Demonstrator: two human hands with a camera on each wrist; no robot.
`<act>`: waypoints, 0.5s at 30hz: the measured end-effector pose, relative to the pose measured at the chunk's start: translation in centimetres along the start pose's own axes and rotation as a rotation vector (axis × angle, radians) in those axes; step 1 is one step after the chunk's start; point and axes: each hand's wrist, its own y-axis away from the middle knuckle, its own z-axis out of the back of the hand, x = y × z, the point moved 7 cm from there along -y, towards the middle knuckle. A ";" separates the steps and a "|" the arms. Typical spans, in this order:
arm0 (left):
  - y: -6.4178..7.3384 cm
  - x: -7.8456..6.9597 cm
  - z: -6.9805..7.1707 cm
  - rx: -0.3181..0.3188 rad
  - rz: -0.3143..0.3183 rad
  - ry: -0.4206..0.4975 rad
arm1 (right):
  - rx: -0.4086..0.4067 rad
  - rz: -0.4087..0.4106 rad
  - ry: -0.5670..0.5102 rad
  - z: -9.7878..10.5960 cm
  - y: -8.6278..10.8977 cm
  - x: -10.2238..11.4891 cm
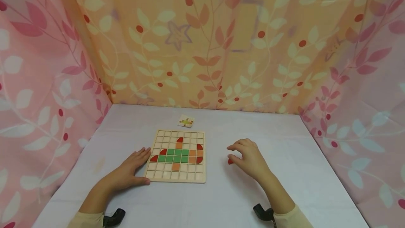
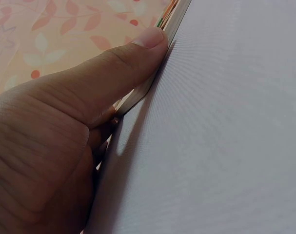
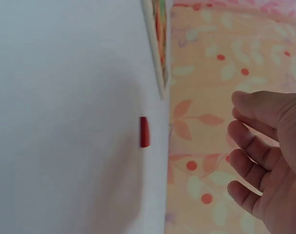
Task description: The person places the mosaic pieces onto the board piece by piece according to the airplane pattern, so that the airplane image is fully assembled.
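Observation:
A wooden grid board [image 1: 158,175] lies on the table, with green squares [image 1: 177,155], orange squares [image 1: 192,156] and red rounded pieces [image 1: 199,159] set in its cells. My left hand [image 1: 128,173] rests at the board's left edge, fingers extended. The left wrist view shows its thumb [image 2: 123,63] against the board's side [image 2: 148,83]. To the right of the board, my right hand [image 1: 250,157] hovers over the table with loosely bent fingers and nothing between them. One loose red piece [image 3: 145,131] lies on the table below that hand, partly hidden by the thumb in the head view.
A small card [image 1: 186,121] with a coloured pattern lies just behind the board. White cloth [image 1: 209,207] covers the table. Patterned curtains [image 1: 202,45] enclose the back and both sides. Black curved devices [image 1: 263,212] are worn at both wrists.

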 end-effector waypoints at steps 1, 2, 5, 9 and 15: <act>-0.1 0.1 0.0 0.004 0.006 -0.002 | -0.002 -0.007 -0.002 -0.1 0.1 -0.3; -0.2 0.2 0.0 0.009 0.011 -0.003 | -0.001 -0.016 -0.008 -0.2 0.3 -0.6; -0.4 0.3 0.0 0.012 0.017 -0.003 | -0.004 -0.041 -0.013 -0.5 0.6 -1.5; -0.5 0.0 0.1 0.001 -0.003 -0.001 | -0.001 -0.078 -0.021 -1.1 0.8 -2.6; 0.0 -0.3 0.1 -0.022 -0.030 -0.004 | 0.025 -0.107 -0.003 -2.5 1.0 -4.0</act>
